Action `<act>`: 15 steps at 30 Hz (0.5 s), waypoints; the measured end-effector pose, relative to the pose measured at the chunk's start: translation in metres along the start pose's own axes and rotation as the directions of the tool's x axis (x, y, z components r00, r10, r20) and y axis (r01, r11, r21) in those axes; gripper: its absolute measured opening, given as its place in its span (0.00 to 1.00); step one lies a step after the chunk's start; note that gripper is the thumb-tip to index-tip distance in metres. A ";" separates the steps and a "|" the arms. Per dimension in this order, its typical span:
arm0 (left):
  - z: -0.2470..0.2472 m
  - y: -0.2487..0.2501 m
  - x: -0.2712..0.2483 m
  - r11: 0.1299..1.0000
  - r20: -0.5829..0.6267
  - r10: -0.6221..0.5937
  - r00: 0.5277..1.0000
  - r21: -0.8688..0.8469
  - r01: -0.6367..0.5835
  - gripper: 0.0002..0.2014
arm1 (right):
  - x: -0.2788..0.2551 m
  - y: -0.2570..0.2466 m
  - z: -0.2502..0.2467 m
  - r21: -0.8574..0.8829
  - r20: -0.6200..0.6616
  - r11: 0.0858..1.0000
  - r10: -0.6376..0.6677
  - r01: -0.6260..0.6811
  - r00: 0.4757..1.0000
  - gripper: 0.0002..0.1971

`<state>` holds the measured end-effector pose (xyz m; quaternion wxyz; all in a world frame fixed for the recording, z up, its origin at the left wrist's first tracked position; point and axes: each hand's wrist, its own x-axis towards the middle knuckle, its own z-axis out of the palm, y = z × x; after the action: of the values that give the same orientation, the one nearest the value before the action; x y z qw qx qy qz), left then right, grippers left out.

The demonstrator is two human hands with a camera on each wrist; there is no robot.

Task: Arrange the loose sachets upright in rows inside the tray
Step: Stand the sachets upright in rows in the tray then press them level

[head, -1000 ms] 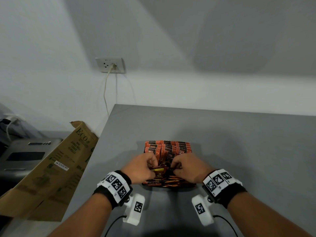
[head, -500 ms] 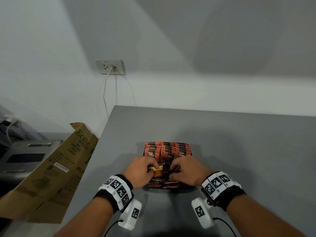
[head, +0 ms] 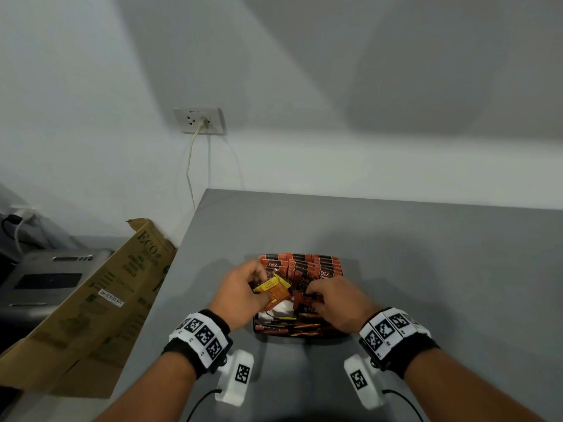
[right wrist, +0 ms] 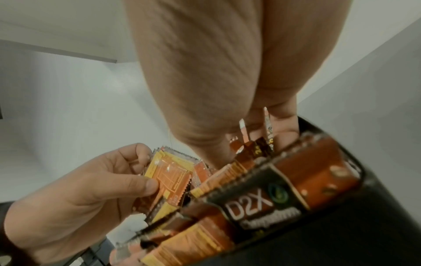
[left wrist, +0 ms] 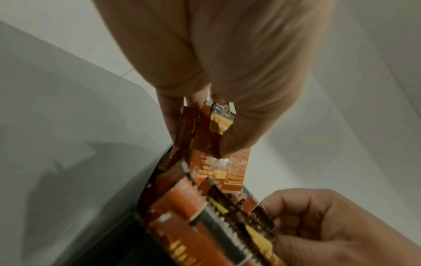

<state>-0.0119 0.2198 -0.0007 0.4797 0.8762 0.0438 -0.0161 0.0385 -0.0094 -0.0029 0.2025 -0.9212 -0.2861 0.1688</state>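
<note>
A black tray [head: 257, 329] sits on the grey table, full of orange and black sachets. At its far end sachets [head: 307, 263] stand upright in rows; at the near end loose sachets [head: 292, 325] lie flat. My left hand [head: 243, 292] pinches a few orange-yellow sachets [head: 274, 289] lifted above the tray's left side; the left wrist view shows that bundle of sachets [left wrist: 205, 136] between thumb and fingers. My right hand [head: 335, 303] grips sachets [head: 307, 300] in the tray's middle, and the right wrist view shows those sachets [right wrist: 252, 144] held by curled fingers.
A folded cardboard box [head: 91, 306] leans off the table's left edge, beside a grey machine [head: 45, 278]. A wall socket [head: 199, 120] with a hanging cord is behind. Bare grey table [head: 441, 269] stretches to the right of and behind the tray.
My left hand has lifted up and left with a small bundle of sachets, away from the right hand. The right hand stays low over the tray's middle.
</note>
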 end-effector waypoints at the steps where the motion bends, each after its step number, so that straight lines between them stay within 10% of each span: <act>1: -0.002 0.002 0.000 0.999 0.001 -0.001 1.000 -0.054 0.001 0.17 | -0.001 0.000 -0.002 0.009 -0.016 1.000 0.000 0.001 1.000 0.14; 11: -0.005 -0.002 0.005 0.915 0.050 -0.204 0.978 -0.344 0.209 0.14 | -0.010 0.001 -0.013 0.179 -0.124 0.983 0.067 -0.044 0.990 0.09; 15: 0.000 0.004 0.003 0.733 0.143 -0.304 0.942 -0.596 0.328 0.13 | -0.012 -0.002 -0.023 0.302 -0.204 0.952 0.107 -0.042 0.973 0.09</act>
<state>-0.0082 0.2177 0.0025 0.7279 0.6526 0.1860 -0.0980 0.0379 -0.0217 0.0198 0.3615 -0.9037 -0.1986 0.1152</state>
